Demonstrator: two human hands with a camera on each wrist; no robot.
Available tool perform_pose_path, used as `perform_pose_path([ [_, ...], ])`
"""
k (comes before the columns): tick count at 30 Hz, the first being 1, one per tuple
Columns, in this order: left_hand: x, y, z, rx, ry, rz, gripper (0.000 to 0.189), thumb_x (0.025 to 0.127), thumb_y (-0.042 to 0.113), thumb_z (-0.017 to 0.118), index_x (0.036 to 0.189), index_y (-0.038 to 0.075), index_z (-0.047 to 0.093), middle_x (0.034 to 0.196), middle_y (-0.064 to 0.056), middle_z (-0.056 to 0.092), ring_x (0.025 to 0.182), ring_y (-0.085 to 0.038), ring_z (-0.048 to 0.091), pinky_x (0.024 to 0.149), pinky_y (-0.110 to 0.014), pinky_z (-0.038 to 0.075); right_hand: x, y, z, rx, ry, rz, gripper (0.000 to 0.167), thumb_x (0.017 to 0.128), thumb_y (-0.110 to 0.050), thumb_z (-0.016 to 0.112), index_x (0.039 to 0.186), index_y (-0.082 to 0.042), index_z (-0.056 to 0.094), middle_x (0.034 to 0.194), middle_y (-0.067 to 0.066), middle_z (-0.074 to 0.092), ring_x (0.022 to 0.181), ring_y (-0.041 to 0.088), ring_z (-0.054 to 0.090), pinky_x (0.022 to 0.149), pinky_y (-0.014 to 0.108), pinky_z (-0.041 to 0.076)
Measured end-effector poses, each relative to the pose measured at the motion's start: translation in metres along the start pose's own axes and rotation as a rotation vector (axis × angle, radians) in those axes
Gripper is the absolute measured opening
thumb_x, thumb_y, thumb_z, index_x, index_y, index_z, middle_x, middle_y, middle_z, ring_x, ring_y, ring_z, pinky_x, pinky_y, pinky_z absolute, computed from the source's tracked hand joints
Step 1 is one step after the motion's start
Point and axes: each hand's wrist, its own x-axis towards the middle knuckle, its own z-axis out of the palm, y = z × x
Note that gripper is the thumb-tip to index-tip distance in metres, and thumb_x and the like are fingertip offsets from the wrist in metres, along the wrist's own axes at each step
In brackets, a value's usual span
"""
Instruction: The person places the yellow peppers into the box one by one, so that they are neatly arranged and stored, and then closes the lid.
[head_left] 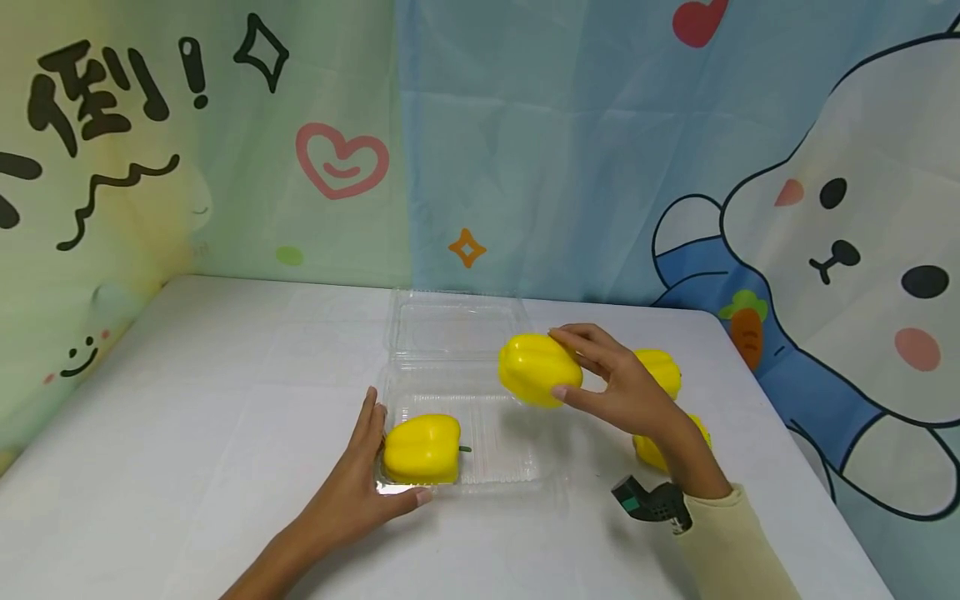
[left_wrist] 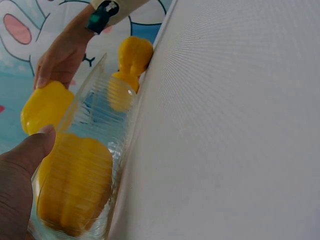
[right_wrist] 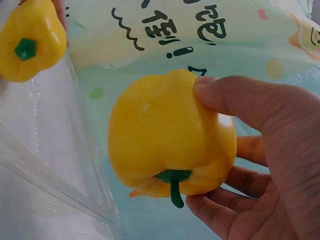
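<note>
My right hand (head_left: 618,379) holds a yellow bell pepper (head_left: 536,371) between thumb and fingers, raised above the right part of a clear plastic clamshell container (head_left: 495,433). A short green stem (right_wrist: 176,190) shows on this pepper in the right wrist view. Inside the container, at its left end, another yellow bell pepper (head_left: 422,450) lies on its side with the stem to the right. My left hand (head_left: 360,492) rests against the container's left front corner, fingers straight along the left side and thumb (left_wrist: 35,150) stretched along the front. Its fingers are mostly hidden in the left wrist view.
Two more yellow bell peppers, a far one (head_left: 662,371) and a near one (head_left: 651,452), lie on the white table (head_left: 187,417) right of the container, partly behind my right forearm. The container's lid (head_left: 457,327) lies folded back toward the printed backdrop (head_left: 525,150).
</note>
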Motion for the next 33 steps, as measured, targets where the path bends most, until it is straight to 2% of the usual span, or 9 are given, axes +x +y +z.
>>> perform_pose_path([
  [3, 0.000, 0.000, 0.000, 0.000, -0.002, -0.006, 0.124, 0.072, 0.051, 0.083, 0.155, 0.001, 0.004, 0.162, -0.003, -0.012, 0.146, -0.033, 0.008, 0.110, -0.058, 0.019, 0.000, 0.000, 0.004, 0.007, -0.019, -0.022, 0.064, 0.086, -0.005, 0.074, 0.144, -0.009, 0.048, 0.137, 0.006, 0.044, 0.121, 0.022, 0.049, 0.104, 0.042, 0.039],
  [7, 0.000, 0.000, 0.001, 0.004, -0.004, -0.013, 0.124, 0.072, 0.050, 0.083, 0.155, 0.001, 0.004, 0.161, -0.001, -0.013, 0.146, -0.034, 0.007, 0.109, -0.058, 0.019, 0.000, -0.003, 0.008, -0.033, -0.049, -0.029, 0.063, 0.085, -0.010, 0.076, 0.142, -0.010, 0.050, 0.135, 0.004, 0.046, 0.119, 0.021, 0.050, 0.101, 0.045, 0.043],
  [15, 0.001, 0.001, 0.002, 0.004, -0.006, -0.021, 0.126, 0.070, 0.046, 0.085, 0.156, 0.003, 0.003, 0.161, 0.004, -0.015, 0.146, -0.030, 0.007, 0.111, -0.055, 0.020, 0.000, -0.008, 0.016, -0.064, -0.137, -0.033, 0.061, 0.085, -0.019, 0.078, 0.140, -0.014, 0.054, 0.134, -0.003, 0.048, 0.119, 0.017, 0.050, 0.097, 0.042, 0.047],
  [24, 0.001, 0.001, 0.001, 0.012, -0.009, -0.030, 0.125, 0.071, 0.050, 0.084, 0.156, 0.005, 0.003, 0.161, 0.001, -0.014, 0.146, -0.031, 0.007, 0.110, -0.056, 0.020, 0.001, -0.010, 0.026, -0.035, -0.230, -0.026, 0.061, 0.082, -0.023, 0.080, 0.138, -0.013, 0.057, 0.133, -0.001, 0.049, 0.120, 0.019, 0.050, 0.097, 0.041, 0.047],
  [28, 0.000, 0.001, 0.000, 0.016, -0.009, -0.026, 0.124, 0.072, 0.052, 0.082, 0.156, 0.003, 0.004, 0.162, -0.004, -0.011, 0.146, -0.033, 0.007, 0.109, -0.057, 0.020, 0.001, -0.011, 0.028, -0.049, -0.269, -0.021, 0.060, 0.082, -0.029, 0.080, 0.136, -0.015, 0.058, 0.131, -0.004, 0.050, 0.115, 0.016, 0.051, 0.097, 0.040, 0.047],
  [33, 0.000, 0.001, -0.001, 0.020, -0.010, -0.037, 0.124, 0.072, 0.052, 0.082, 0.156, 0.003, 0.004, 0.162, -0.004, -0.011, 0.146, -0.032, 0.007, 0.110, -0.056, 0.020, 0.002, -0.011, 0.030, -0.079, -0.325, -0.037, 0.058, 0.082, -0.032, 0.079, 0.134, -0.014, 0.060, 0.129, -0.005, 0.051, 0.110, 0.014, 0.052, 0.096, 0.038, 0.047],
])
